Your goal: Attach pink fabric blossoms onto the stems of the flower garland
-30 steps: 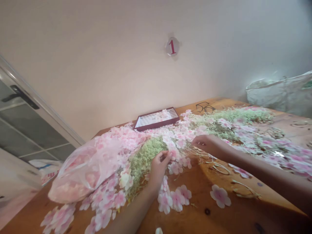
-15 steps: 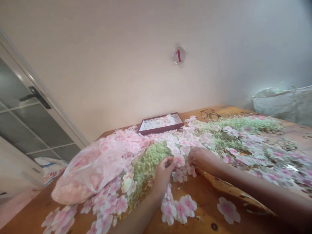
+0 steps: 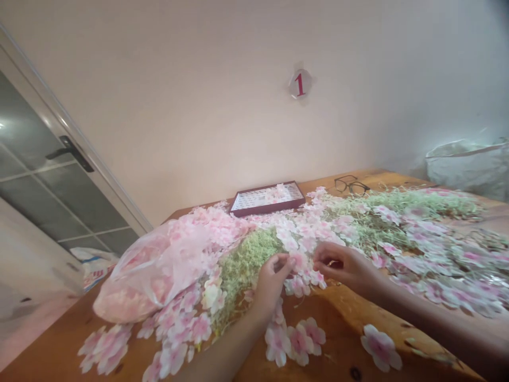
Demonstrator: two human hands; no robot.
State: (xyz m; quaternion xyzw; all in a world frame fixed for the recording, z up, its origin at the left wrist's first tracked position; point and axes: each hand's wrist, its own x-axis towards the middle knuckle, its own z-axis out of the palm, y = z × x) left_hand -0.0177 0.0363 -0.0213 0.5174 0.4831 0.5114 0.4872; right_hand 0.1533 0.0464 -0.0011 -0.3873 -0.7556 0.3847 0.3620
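Observation:
Over the middle of the table, my left hand (image 3: 271, 280) pinches a pink artificial flower (image 3: 298, 261) between thumb and fingertips. My right hand (image 3: 345, 265) is just to the right of that flower, its thumb and fingers curled together in a pinch; whatever lies between its fingertips is too small to make out. Beneath and behind both hands spread more pink and white flowers (image 3: 308, 229). A heap of pale green stems (image 3: 248, 252) lies left of my left hand. Loose flowers (image 3: 300, 342) rest on the wood nearer to me.
A clear plastic bag (image 3: 147, 278) of pink petals lies on the left of the wooden table (image 3: 334, 329). At the back are a shallow dark-rimmed box (image 3: 254, 200) and eyeglasses (image 3: 352, 185). Green stems (image 3: 421, 204) and flowers cover the right side, before a white sack (image 3: 465, 164).
My right hand has drawn slightly back from among the flowers and turned, so its curled thumb and fingers now show. My left hand keeps its pinch on the flower. The view has shifted a little.

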